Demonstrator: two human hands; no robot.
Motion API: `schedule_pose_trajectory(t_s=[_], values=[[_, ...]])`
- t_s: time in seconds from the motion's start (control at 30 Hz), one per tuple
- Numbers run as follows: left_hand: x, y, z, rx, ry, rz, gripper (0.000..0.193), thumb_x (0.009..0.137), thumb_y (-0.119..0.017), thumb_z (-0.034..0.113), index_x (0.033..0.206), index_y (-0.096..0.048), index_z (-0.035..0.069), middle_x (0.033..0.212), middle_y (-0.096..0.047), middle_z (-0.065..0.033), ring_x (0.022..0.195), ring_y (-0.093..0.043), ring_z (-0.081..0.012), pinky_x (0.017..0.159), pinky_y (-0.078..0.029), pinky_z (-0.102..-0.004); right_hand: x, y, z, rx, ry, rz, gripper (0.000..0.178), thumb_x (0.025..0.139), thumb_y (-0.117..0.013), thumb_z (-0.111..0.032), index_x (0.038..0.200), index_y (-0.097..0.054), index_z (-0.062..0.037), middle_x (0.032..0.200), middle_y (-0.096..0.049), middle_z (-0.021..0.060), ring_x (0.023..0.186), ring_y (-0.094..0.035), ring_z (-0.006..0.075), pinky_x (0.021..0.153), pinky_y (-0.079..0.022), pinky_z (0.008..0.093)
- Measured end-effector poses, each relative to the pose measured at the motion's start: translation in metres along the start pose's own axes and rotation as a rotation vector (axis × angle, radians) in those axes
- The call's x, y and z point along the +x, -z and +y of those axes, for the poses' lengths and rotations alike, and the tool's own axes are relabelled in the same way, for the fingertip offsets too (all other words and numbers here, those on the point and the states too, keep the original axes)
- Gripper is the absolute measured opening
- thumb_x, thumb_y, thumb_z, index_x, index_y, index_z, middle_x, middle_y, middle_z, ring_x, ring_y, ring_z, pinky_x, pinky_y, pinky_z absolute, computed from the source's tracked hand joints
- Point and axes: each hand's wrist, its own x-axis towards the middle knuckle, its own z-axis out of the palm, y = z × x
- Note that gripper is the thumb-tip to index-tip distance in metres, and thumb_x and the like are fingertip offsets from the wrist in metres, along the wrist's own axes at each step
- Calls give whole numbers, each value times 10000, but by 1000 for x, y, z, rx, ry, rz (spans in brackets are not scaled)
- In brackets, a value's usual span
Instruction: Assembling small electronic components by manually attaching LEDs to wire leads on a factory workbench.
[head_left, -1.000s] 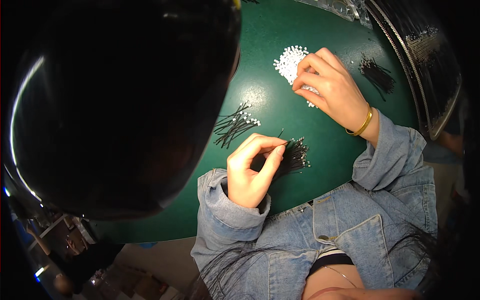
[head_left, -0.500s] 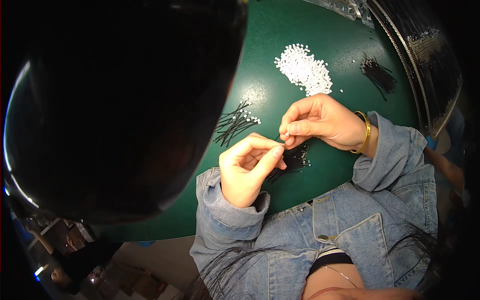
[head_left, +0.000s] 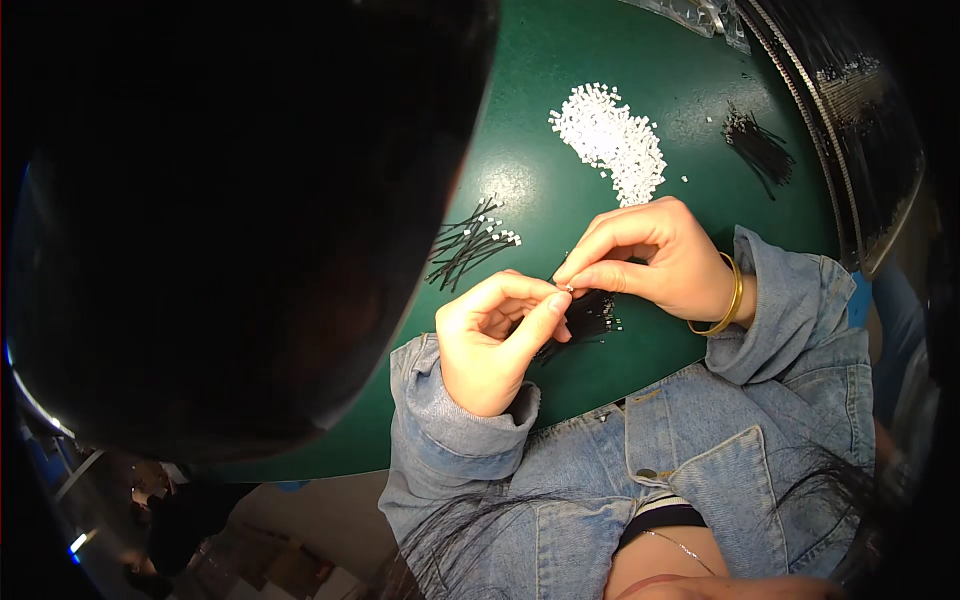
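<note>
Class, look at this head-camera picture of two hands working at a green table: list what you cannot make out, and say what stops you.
- Left part of the green table: hidden by a large dark shape close to the camera.
- Piece pinched between left hand and right hand: too small, covered by fingertips.
- Single white pieces in the pile: too small to tell shape.
- Black wire bundle: partly under the hands.

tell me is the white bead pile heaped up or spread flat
Spread flat: the white pile lies as a loose thin patch on the green table, with stray pieces at its edge.

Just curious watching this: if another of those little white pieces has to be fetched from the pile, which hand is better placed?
Probably the right hand: the white pile lies just beyond it, while the left hand sits farther away, nearer the black wires.
</note>
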Motion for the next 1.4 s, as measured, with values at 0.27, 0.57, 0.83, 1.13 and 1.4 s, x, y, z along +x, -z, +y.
schedule_pose_trajectory(t_s=[0.27, 0.57, 0.83, 1.13, 1.4], values=[[-2, 1, -1, 15, -22, -15, 49, 781, -578, -31, 824, -571, -54, 734, -584, -71, 614, -554, -100, 570, -445, -197, -1, 4, -5, -331, 256, -29, 128, 712, -623, 34, 830, -648, -5, 776, -634, 96, 702, -618, 154, 617, -491, 228], [-3, -3, -1, 75, -57, 35, 42, 771, -582, -38, 806, -561, -47, 718, -567, -61, 610, -542, -90, 582, -436, -194, 2, 6, 1, -347, 272, -9, 112, 686, -649, 26, 792, -648, -10, 757, -633, 88, 677, -619, 162, 589, -489, 235], [-6, -6, -5, 190, -177, 60, 24, 797, -543, -21, 811, -533, -37, 708, -563, -77, 591, -558, -119, 542, -439, -209, 1, 2, 3, -13, -1, -21, 78, 706, -645, 24, 776, -635, -8, 769, -619, 81, 703, -593, 131, 638, -470, 235], [-9, -8, -11, 378, -336, 119, 22, 802, -528, -26, 820, -528, -39, 711, -542, -77, 600, -549, -120, 562, -435, -208, 0, 0, 10, 137, 25, -19, 68, 708, -646, 23, 765, -628, -9, 772, -608, 74, 730, -581, 128, 660, -456, 231], [-4, -6, -3, -8, -2, 8, 37, 795, -537, -5, 802, -535, -41, 741, -542, -89, 589, -540, -142, 549, -436, -233, 3, 8, 7, -121, 123, -96, 62, 715, -642, 14, 768, -622, -12, 778, -598, 72, 738, -574, 141, 670, -445, 228]])
